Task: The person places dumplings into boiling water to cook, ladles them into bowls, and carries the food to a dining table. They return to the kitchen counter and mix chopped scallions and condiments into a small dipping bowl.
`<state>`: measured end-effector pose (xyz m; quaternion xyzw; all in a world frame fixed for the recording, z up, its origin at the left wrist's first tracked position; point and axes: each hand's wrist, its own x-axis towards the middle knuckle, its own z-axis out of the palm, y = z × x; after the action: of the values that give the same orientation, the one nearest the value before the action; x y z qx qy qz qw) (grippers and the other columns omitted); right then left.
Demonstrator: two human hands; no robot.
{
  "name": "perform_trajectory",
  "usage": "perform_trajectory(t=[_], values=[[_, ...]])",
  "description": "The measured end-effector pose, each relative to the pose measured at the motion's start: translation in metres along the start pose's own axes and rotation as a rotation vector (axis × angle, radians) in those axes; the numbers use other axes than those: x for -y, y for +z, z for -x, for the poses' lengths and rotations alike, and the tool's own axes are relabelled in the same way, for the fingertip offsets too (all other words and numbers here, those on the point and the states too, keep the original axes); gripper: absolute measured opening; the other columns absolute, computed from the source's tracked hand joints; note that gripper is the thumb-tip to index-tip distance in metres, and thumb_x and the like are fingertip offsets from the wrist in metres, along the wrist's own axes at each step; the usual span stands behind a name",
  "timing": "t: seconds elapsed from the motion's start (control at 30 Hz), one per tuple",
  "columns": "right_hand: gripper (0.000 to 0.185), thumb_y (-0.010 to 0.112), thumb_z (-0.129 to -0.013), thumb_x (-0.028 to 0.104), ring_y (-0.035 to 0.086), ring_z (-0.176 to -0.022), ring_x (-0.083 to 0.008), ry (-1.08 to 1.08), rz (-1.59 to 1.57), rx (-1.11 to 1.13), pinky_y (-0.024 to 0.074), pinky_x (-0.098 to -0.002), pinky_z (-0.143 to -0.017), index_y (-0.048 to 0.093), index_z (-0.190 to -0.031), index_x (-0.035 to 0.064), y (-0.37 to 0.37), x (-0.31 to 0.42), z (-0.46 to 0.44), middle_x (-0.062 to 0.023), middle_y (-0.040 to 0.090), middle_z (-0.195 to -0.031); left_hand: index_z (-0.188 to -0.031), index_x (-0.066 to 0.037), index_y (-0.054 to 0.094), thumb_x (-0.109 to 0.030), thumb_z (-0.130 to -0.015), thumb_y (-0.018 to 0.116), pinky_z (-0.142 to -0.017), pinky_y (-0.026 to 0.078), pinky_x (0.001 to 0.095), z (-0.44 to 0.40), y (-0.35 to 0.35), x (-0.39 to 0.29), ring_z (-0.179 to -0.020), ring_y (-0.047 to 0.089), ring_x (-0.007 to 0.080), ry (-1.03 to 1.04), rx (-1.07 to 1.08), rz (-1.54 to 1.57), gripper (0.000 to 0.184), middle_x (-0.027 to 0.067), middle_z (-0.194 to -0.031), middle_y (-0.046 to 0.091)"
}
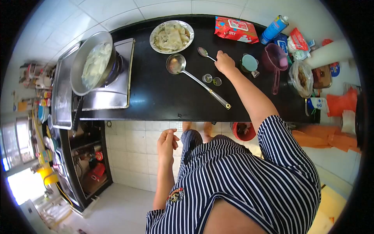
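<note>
My right hand (224, 62) is closed on the handle of a metal spoon (203, 52), whose bowl points left over the black counter. A ladle (176, 64) with some liquid in its bowl lies nearby, its long handle slanting toward the counter's front edge. Close below my right hand stand two small clear cups (212, 80), at least one with green bits inside. To the hand's right is a jar with a pale teal lid (249, 62). My left hand (167, 144) hangs in front of the counter, fingers loosely bent and holding nothing.
A silver plate of pale, dumpling-like food (172, 37) sits at the back. On the stove at left, a pan (78, 84) holds similar pieces. A red wipes pack (236, 30), blue spray can (274, 29), purple strainer-like pot (274, 58) and bagged bowl (302, 78) stand at right.
</note>
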<state>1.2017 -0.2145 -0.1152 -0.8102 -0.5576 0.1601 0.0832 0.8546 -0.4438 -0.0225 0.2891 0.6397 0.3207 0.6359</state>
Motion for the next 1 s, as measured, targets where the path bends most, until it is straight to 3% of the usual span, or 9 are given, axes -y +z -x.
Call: perform_trajectory(t=[0.17,0.33,0.43,0.57,0.63,0.7,0.9,0.97,1.0], values=[[0.037,0.068,-0.077,0.025,0.066,-0.099,-0.0348,0.123,-0.011,0.336,0.0524,-0.0456,-0.085,0.066,-0.108,0.0048,-0.014,-0.007,-0.001,-0.0190,0.068,-0.105,-0.101,-0.002,0.065,-0.024,-0.099,0.051,-0.047,0.035,0.0199,-0.058,-0.013,-0.031,-0.052,0.046,0.0050,0.020,0.093,-0.097,0.026,0.0011,-0.069,0.059],[0.035,0.068,-0.075,0.030,0.067,-0.094,-0.0312,0.218,-0.074,0.337,0.0525,-0.0422,-0.080,0.069,-0.100,0.0055,-0.025,-0.010,0.007,-0.0163,0.070,-0.097,-0.103,-0.005,0.066,-0.024,-0.099,0.052,-0.047,0.035,0.0201,-0.108,-0.015,-0.078,-0.053,0.048,0.0049,0.077,0.095,-0.145,0.024,-0.0003,-0.071,0.061],[0.030,0.068,-0.074,0.031,0.067,-0.080,-0.0306,0.177,-0.376,-0.029,0.0513,-0.0398,-0.073,0.066,-0.087,0.0046,-0.036,-0.006,0.005,-0.0148,0.069,-0.084,-0.104,-0.005,0.066,-0.025,-0.098,0.054,-0.048,0.034,0.0201,-0.135,-0.010,-0.097,-0.053,0.047,0.0050,0.126,0.087,-0.109,0.025,0.0005,-0.073,0.061],[0.028,0.070,-0.074,0.028,0.067,-0.075,-0.0251,0.020,-0.652,-0.139,0.0518,-0.0358,-0.071,0.066,-0.086,0.0037,-0.045,0.037,-0.011,-0.0143,0.068,-0.080,-0.107,-0.004,0.066,-0.024,-0.097,0.056,-0.049,0.035,0.0203,-0.164,0.007,-0.121,-0.054,0.047,0.0051,0.137,0.026,-0.081,0.024,0.0020,-0.079,0.062],[0.027,0.070,-0.074,0.027,0.068,-0.078,-0.0294,0.021,-0.600,-0.065,0.0525,-0.0385,-0.073,0.065,-0.085,0.0029,-0.052,0.067,-0.016,-0.0165,0.068,-0.083,-0.110,-0.003,0.066,-0.023,-0.096,0.059,-0.051,0.035,0.0205,-0.179,0.017,-0.130,-0.056,0.047,0.0051,0.246,-0.059,-0.074,0.025,0.0031,-0.086,0.063],[0.024,0.069,-0.074,0.024,0.066,-0.077,-0.0243,0.059,-0.360,-0.005,0.0505,-0.0352,-0.069,0.065,-0.085,0.0029,-0.054,0.090,-0.022,-0.0145,0.067,-0.081,-0.117,-0.002,0.064,-0.021,-0.095,0.060,-0.055,0.038,0.0206,-0.199,0.020,-0.135,-0.063,0.050,0.0055,0.265,-0.052,-0.072,0.028,0.0023,-0.090,0.063],[0.033,0.062,-0.083,0.036,0.067,-0.090,-0.0363,0.001,-0.186,0.148,0.0535,-0.0461,-0.077,0.071,-0.092,0.0059,-0.063,0.105,-0.036,-0.0168,0.070,-0.093,-0.125,0.000,0.061,-0.018,-0.094,0.058,-0.066,0.045,0.0231,-0.249,0.035,-0.160,-0.078,0.056,0.0084,0.342,-0.172,-0.168,0.035,0.0010,-0.095,0.064],[0.033,0.058,-0.086,0.035,0.067,-0.089,-0.0360,0.060,-0.240,-0.229,0.0536,-0.0461,-0.077,0.071,-0.088,0.0054,-0.041,0.092,-0.058,-0.0163,0.070,-0.091,-0.125,0.000,0.061,-0.019,-0.094,0.058,-0.069,0.045,0.0247,-0.273,0.037,-0.162,-0.080,0.057,0.0101,0.350,-0.156,-0.125,0.036,0.0015,-0.095,0.064],[0.031,0.056,-0.088,0.031,0.067,-0.087,-0.0361,0.053,-0.252,-0.254,0.0538,-0.0462,-0.077,0.072,-0.088,0.0054,-0.041,0.091,-0.061,-0.0171,0.070,-0.090,-0.124,0.003,0.061,-0.017,-0.094,0.056,-0.074,0.046,0.0262,-0.289,0.038,-0.161,-0.084,0.059,0.0126,0.424,-0.192,-0.169,0.036,0.0050,-0.097,0.066]])
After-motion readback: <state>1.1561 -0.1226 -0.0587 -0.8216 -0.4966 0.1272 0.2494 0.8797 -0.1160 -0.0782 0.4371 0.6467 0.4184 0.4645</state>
